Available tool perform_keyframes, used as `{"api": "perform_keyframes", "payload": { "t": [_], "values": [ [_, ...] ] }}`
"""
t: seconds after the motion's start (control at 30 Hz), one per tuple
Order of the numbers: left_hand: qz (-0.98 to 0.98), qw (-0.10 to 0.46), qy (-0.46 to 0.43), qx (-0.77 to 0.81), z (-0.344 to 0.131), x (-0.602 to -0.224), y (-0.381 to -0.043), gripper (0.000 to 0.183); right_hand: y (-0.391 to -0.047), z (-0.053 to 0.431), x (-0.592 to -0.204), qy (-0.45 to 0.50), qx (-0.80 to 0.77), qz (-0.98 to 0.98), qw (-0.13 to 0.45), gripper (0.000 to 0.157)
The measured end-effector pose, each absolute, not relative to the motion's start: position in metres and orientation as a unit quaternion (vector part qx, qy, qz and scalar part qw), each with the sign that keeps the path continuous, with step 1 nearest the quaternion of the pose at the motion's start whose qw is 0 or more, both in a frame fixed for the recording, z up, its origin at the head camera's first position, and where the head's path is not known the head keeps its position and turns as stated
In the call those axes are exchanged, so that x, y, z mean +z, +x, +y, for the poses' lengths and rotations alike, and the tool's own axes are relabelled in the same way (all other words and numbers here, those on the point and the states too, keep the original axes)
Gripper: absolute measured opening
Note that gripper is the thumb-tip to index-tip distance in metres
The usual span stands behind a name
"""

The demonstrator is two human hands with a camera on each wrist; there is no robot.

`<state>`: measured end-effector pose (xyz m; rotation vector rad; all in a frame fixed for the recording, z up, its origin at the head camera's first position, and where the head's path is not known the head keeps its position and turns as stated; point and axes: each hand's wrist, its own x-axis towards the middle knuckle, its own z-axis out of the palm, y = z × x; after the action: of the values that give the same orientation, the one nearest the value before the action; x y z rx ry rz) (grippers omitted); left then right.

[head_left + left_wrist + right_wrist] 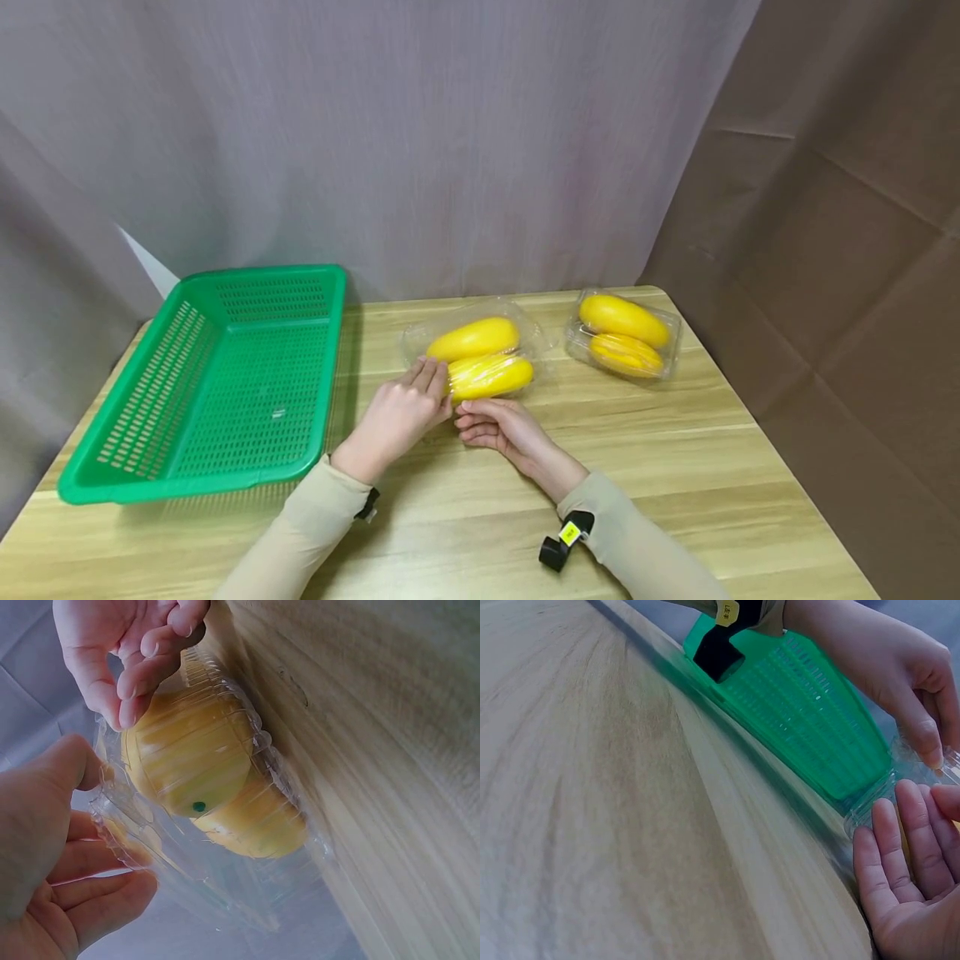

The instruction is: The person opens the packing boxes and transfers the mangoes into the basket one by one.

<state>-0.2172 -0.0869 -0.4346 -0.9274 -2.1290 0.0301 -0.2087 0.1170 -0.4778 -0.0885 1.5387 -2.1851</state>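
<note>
A clear plastic fruit box [536, 333] with two oblong yellow fruits [483, 377] inside rests on the wooden table. At its near left corner is my left hand [401, 417]; in the left wrist view its thumb and fingers pinch the thin plastic edge [124, 844]. Against the near edge, my right hand [506, 433] has its palm turned up, and its thumb and index fingertip pinch at the rim. The other right fingers are loosely extended in the right wrist view. Whether the lid is fully closed cannot be told, as the hands hide part of the rim.
On the left stands a green perforated plastic basket [330, 350], with a small pale scrap [278, 412] on its floor. A second clear box [671, 342] with two yellow fruits sits at the back right. Grey and brown cloth hangs behind and beside the table.
</note>
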Motion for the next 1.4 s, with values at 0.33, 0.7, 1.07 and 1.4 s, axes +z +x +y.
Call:
{"api": "perform_keyframes", "payload": {
  "t": [0.33, 0.7, 1.07, 1.4],
  "values": [
    [-0.838, 0.408, -0.362, 0.02, -0.0871, -0.433, -0.2155, 0.04, -0.2065, 0.1154, -0.4779, -0.021, -0.795, 0.561, 0.23, 0.02],
    [-0.84, 0.407, -0.358, 0.035, -0.0877, -0.4289, -0.2186, 0.037, -0.211, 0.1135, -0.4731, -0.026, -0.794, 0.563, 0.228, 0.02],
    [-0.839, 0.407, -0.359, 0.022, -0.0888, -0.4294, -0.2224, 0.037, -0.2126, 0.1133, -0.4737, -0.021, -0.795, 0.562, 0.229, 0.02],
    [-0.845, 0.392, -0.365, 0.002, -0.0877, -0.4333, -0.2209, 0.039, -0.2119, 0.1162, -0.4767, -0.019, -0.8, 0.549, 0.243, 0.019]
  ]
}}
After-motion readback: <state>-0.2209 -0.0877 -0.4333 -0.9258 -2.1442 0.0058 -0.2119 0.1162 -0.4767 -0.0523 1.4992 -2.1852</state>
